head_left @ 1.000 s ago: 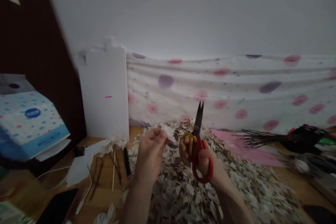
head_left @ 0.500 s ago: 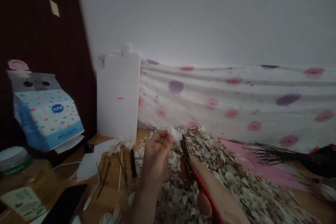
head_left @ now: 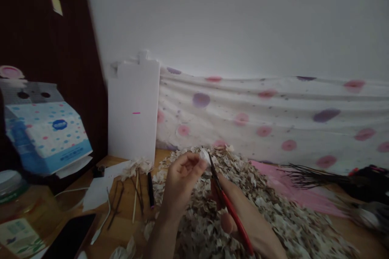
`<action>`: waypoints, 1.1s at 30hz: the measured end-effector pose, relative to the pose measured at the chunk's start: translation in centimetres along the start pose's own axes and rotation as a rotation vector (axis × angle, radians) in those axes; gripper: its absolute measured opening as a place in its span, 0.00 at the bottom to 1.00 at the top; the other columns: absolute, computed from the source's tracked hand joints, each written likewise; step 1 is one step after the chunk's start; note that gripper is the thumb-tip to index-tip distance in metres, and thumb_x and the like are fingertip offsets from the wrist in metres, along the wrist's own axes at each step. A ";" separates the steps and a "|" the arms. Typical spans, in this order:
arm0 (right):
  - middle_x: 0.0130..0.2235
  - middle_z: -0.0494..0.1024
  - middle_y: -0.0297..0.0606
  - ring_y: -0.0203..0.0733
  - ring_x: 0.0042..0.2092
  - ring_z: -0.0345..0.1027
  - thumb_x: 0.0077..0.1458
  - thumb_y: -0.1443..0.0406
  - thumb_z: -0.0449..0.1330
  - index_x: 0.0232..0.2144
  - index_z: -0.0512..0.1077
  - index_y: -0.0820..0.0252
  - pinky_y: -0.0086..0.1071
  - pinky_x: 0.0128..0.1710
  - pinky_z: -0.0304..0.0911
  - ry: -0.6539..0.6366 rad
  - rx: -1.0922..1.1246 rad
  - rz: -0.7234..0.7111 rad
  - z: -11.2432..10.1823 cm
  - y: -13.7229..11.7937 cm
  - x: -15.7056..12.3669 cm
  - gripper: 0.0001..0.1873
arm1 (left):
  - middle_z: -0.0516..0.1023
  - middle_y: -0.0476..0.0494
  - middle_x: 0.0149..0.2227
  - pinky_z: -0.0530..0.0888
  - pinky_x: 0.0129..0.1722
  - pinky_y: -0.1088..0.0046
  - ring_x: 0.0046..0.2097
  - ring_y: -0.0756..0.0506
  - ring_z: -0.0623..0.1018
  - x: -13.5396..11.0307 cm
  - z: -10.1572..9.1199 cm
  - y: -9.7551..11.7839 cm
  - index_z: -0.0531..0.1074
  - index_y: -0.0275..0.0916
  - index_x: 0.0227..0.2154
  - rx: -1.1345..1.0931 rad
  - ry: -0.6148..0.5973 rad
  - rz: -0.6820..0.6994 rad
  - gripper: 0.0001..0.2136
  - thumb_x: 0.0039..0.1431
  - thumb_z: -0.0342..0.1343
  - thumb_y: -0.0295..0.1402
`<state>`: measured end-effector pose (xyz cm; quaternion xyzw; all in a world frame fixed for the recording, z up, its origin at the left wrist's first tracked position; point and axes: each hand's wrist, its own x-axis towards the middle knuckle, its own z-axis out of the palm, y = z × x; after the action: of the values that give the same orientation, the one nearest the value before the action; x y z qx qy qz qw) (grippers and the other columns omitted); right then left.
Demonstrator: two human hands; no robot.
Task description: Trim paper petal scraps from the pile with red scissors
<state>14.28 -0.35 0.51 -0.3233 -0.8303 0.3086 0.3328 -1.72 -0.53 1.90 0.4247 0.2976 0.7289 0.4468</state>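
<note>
A plain white wall (head_left: 231,20) fills the upper view under dim, flat light; a dark brown panel (head_left: 51,48) rises on the left, with a pale note (head_left: 56,5) pinned to it; a white polka-dot cloth (head_left: 273,121) hangs in folds along the wall's foot, behind a wooden tabletop (head_left: 124,230).

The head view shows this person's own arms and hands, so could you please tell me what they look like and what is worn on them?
The left hand and right hand are bare, with no gloves, rings or wristbands visible. The left forearm and right forearm show no sleeve within the frame, and no cables or markings.
</note>
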 end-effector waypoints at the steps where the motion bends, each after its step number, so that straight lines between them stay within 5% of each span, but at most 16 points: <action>1: 0.30 0.64 0.33 0.39 0.29 0.52 0.41 0.24 0.40 0.35 0.59 0.57 0.31 0.28 0.52 -0.008 0.018 0.003 0.0 0.1 0.0 0.46 | 0.80 0.49 0.30 0.71 0.39 0.80 0.35 0.51 0.77 0.0 0.0 0.1 0.78 0.38 0.29 0.019 -0.005 0.003 0.12 0.48 0.70 0.41; 11: 0.26 0.58 0.28 0.36 0.28 0.45 0.38 0.23 0.42 0.26 0.56 0.56 0.30 0.26 0.44 -0.006 -0.004 0.057 0.1 0.5 0.2 0.43 | 0.78 0.50 0.29 0.70 0.37 0.78 0.34 0.50 0.75 0.0 -0.2 0.9 0.77 0.38 0.29 0.108 -0.027 0.001 0.10 0.51 0.66 0.40; 18: 0.25 0.57 0.29 0.37 0.28 0.45 0.32 0.22 0.35 0.24 0.55 0.56 0.30 0.26 0.42 -0.045 -0.117 0.162 -0.3 0.0 0.3 0.46 | 0.75 0.51 0.26 0.68 0.36 0.77 0.33 0.49 0.73 -0.2 0.1 1.3 0.74 0.38 0.25 0.097 0.015 0.011 0.09 0.49 0.65 0.37; 22: 0.23 0.54 0.27 0.36 0.27 0.44 0.37 0.22 0.45 0.22 0.54 0.56 0.30 0.25 0.42 -0.063 -0.131 0.194 -0.6 -0.5 0.5 0.43 | 0.74 0.51 0.26 0.67 0.35 0.76 0.32 0.49 0.73 -0.1 -0.2 1.5 0.73 0.38 0.25 0.083 0.009 0.007 0.09 0.49 0.65 0.37; 27: 0.22 0.59 0.27 0.35 0.26 0.47 0.45 0.42 0.64 0.22 0.56 0.56 0.29 0.24 0.44 -0.092 -0.124 0.222 -1.3 -0.8 0.4 0.29 | 0.71 0.51 0.25 0.64 0.34 0.76 0.31 0.49 0.70 0.2 -1.0 1.5 0.73 0.38 0.24 0.122 -0.042 -0.008 0.09 0.48 0.65 0.37; 33: 0.21 0.62 0.26 0.36 0.24 0.52 0.43 0.62 0.66 0.24 0.56 0.54 0.27 0.22 0.44 -0.077 -0.227 0.206 -1.9 -1.1 0.2 0.18 | 0.69 0.51 0.25 0.64 0.33 0.76 0.30 0.49 0.69 0.2 -1.5 2.0 0.71 0.38 0.23 0.199 -0.136 -0.030 0.09 0.50 0.63 0.37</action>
<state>15.18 -0.28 2.47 -0.4303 -0.8344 0.2577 0.2285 -3.95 -1.30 2.92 0.5109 0.3440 0.6585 0.4324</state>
